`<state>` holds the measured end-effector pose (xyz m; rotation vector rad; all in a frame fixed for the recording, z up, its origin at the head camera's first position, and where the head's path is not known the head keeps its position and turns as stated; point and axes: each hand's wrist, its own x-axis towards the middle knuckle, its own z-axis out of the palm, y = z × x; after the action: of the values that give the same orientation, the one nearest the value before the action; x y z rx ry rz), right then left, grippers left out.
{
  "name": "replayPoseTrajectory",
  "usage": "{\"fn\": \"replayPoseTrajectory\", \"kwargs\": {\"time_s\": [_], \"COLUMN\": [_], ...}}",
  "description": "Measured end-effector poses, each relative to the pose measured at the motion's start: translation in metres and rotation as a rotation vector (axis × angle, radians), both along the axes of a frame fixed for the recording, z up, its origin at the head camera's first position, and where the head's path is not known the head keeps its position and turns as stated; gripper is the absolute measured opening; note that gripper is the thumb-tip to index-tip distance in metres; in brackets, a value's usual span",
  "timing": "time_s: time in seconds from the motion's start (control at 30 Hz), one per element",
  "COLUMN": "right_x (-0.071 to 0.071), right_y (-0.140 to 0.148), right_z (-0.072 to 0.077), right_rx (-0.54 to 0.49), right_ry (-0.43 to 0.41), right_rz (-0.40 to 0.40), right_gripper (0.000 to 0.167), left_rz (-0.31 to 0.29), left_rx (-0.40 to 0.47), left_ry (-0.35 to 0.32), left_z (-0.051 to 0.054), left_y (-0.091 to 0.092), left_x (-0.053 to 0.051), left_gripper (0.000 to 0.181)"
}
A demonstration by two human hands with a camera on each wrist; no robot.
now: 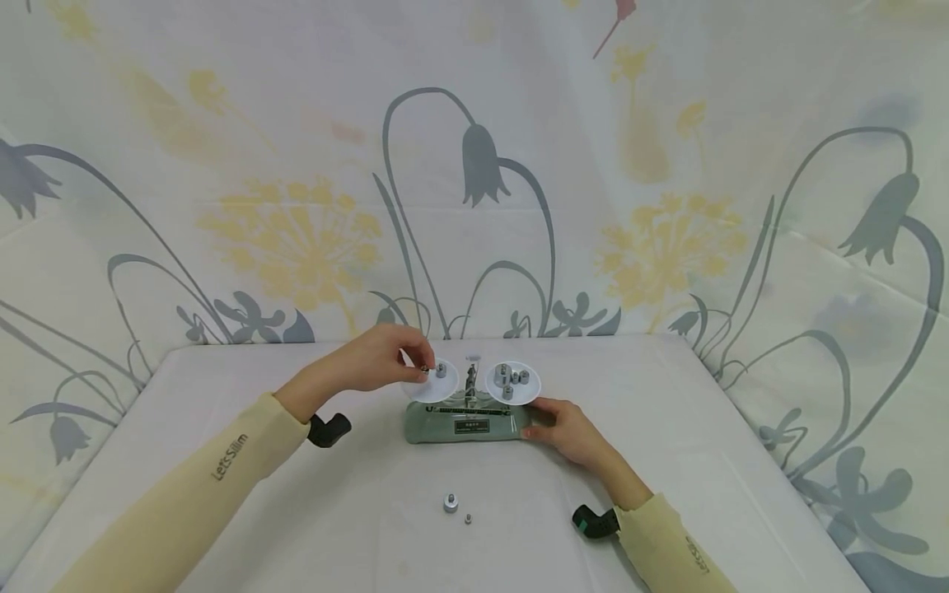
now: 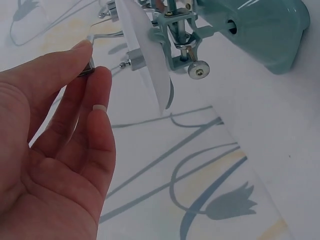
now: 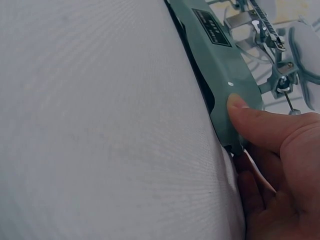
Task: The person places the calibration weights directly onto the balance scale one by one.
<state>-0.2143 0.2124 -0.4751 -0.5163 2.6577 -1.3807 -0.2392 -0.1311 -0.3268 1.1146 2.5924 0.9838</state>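
A green balance scale [image 1: 430,427] with two white pans stands on the table. Over the left pan [image 1: 447,390], my left hand [image 1: 371,359] pinches a small metal weight [image 2: 87,71] between thumb and fingers; most of it is hidden. Beside those fingertips another weight [image 1: 441,371] stands on the same pan. Several metal weights [image 1: 507,392] are grouped on the right pan [image 1: 530,392]. My right hand [image 1: 569,430] grips the right end of the scale's base [image 3: 220,70], its thumb on the front face and its other fingers behind.
In front of the scale, a larger metal weight [image 1: 451,503] and a tiny one [image 1: 469,519] stand on the white tablecloth [image 1: 371,535]. Behind the table hangs a flower-patterned cloth [image 1: 474,247]. A black wrist device [image 1: 329,430] sticks out from the left sleeve.
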Motion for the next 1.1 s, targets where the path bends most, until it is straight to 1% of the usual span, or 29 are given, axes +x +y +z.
{"fn": "replayPoseTrajectory", "kwargs": {"time_s": [0.13,0.27,0.43,0.57,0.73,1.03,1.1], "right_x": [0.0,-0.001,-0.001,0.001,0.001,0.001,0.001], "right_y": [0.0,0.001,0.001,0.0,-0.001,0.0,-0.001], "right_z": [0.0,-0.001,-0.001,0.001,0.002,0.002,0.001], "right_rx": [0.0,0.007,-0.004,-0.001,-0.006,-0.004,-0.006], "right_ry": [0.0,0.008,0.013,0.011,0.009,0.02,0.009], "right_rz": [-0.001,-0.006,-0.002,0.0,0.0,0.005,-0.002], "right_gripper": [0.057,0.056,0.056,0.057,0.057,0.057,0.057], "left_rz": [-0.017,-0.035,-0.058,-0.07,-0.063,-0.065,-0.07], "left_rx": [-0.03,-0.068,-0.106,-0.124,-0.147,-0.167,-0.167], "left_ry": [0.004,0.005,-0.007,-0.023,-0.032,-0.008,-0.005], "left_z": [-0.002,0.0,0.0,-0.002,-0.002,0.0,0.001], "left_y": [0.006,0.013,0.022,0.027,0.032,0.036,0.036], "left_x": [-0.006,-0.009,-0.014,-0.017,-0.018,-0.018,-0.017], "left_gripper": [0.011,0.011,0.013,0.014,0.015,0.015,0.014]}}
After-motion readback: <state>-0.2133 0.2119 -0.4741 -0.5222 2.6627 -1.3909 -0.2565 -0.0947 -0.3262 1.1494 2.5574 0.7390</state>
